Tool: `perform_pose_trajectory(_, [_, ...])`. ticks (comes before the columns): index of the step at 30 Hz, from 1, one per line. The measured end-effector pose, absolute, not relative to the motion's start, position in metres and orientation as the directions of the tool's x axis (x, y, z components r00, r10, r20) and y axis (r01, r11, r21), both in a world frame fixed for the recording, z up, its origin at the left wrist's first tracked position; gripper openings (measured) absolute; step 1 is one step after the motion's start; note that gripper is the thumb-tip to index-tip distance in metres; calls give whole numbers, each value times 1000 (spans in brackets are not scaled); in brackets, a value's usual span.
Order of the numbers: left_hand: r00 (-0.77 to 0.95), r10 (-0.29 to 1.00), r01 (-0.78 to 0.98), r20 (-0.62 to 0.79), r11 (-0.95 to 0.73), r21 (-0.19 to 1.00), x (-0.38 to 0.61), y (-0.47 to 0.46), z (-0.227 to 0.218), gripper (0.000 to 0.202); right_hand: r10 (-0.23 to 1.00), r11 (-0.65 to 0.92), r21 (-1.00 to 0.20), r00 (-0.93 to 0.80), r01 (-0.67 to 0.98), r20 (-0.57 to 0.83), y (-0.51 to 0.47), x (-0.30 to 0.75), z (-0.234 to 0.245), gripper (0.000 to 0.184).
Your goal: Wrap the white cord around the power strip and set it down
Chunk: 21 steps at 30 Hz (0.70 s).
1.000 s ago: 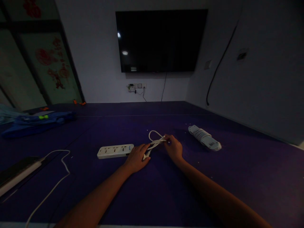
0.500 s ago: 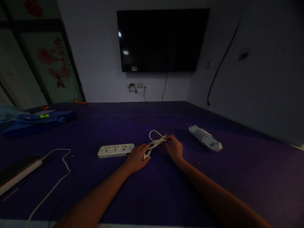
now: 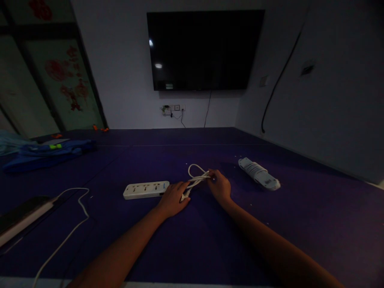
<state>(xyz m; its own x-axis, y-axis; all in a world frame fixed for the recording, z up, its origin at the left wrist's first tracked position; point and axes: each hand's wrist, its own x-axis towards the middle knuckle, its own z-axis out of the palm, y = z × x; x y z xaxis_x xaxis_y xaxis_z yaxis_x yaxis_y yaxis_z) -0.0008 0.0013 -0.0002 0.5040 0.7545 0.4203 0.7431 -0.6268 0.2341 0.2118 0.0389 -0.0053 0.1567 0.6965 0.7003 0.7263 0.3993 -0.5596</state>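
Note:
A white power strip lies on the purple surface, its white cable gathered into loops to its right. My left hand rests on the near end of the looped cable beside the strip, fingers closed over the strands. My right hand pinches the far end of the loops, and the cable bundle stretches between both hands. One loop sticks up behind the bundle.
A second white power strip wrapped in its cable lies to the right. A long white bar with a loose white cord sits at the left edge. Blue fabric lies far left. A dark television hangs on the wall.

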Motion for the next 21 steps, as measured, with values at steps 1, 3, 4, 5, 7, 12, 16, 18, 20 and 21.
perform_pose_trajectory(1, [504,754,743,421,-627,233,-1,1,0,57,697,397,-558,156,729,700,39,212,-5,6])
perform_pose_trajectory(3, [505,753,743,423,-628,230,0,2,-1,57,699,389,-553,154,737,698,40,212,-6,6])
perform_pose_trajectory(4, [507,752,742,422,-630,230,0,2,-1,57,699,387,-550,153,741,698,40,212,-6,6])
perform_pose_trajectory(5, [508,751,741,421,-630,230,0,2,-1,56,699,384,-547,152,744,699,40,213,-6,6])
perform_pose_trajectory(7, [505,753,743,421,-628,232,0,2,-2,56,698,386,-541,147,747,701,40,213,-6,7])
perform_pose_trajectory(12, [501,759,748,416,-622,233,0,2,-2,56,691,386,-538,151,750,707,40,212,-6,6])
perform_pose_trajectory(16, [504,760,751,410,-620,228,-1,2,-1,55,695,380,-548,161,746,701,39,211,-5,6])
perform_pose_trajectory(18, [504,758,748,413,-622,229,-1,2,-2,55,701,374,-552,163,745,695,39,211,-5,7])
perform_pose_trajectory(20, [504,756,747,417,-624,230,-1,2,-2,56,706,371,-555,163,744,690,39,211,-4,7])
perform_pose_trajectory(21, [505,755,745,418,-626,230,-1,2,-3,56,706,371,-556,163,743,689,39,211,-4,7])
